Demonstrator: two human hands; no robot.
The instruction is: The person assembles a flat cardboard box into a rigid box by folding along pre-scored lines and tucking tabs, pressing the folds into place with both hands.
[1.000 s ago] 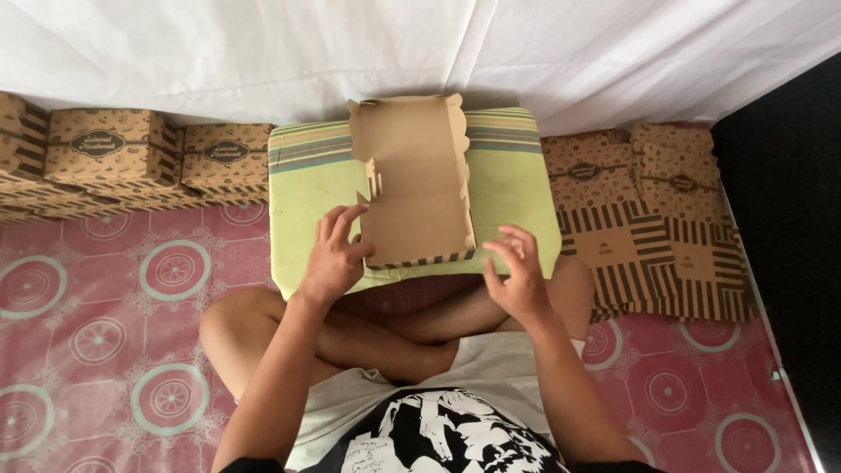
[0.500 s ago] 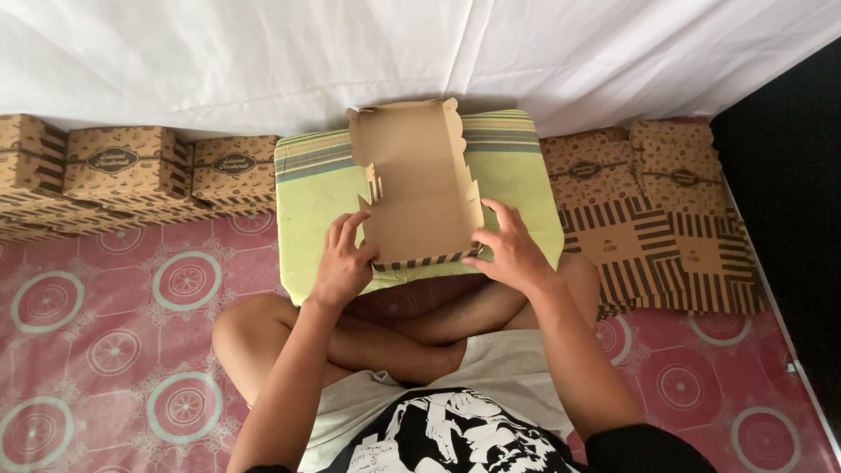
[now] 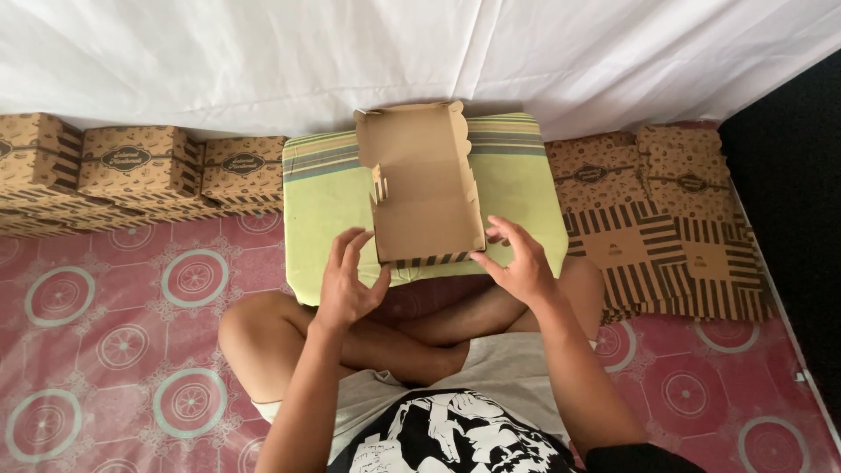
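Observation:
A brown cardboard box (image 3: 427, 188), partly folded with its lid flap standing open, rests on a light green striped cushion (image 3: 326, 206) in front of my crossed legs. My left hand (image 3: 348, 282) is at the box's near left corner, fingers spread and touching its wall. At the near right corner my right hand (image 3: 517, 258) has its fingers curled against the striped front edge. Neither hand lifts the box.
Several assembled brown patterned boxes (image 3: 131, 162) line the white cloth wall at the left. A stack of flat unfolded box blanks (image 3: 661, 215) lies at the right. The floor is a pink mat with circle patterns (image 3: 114, 333).
Both hands slid from the box's side walls down to its near corners. The box now stands more squarely formed, with the lid flap upright.

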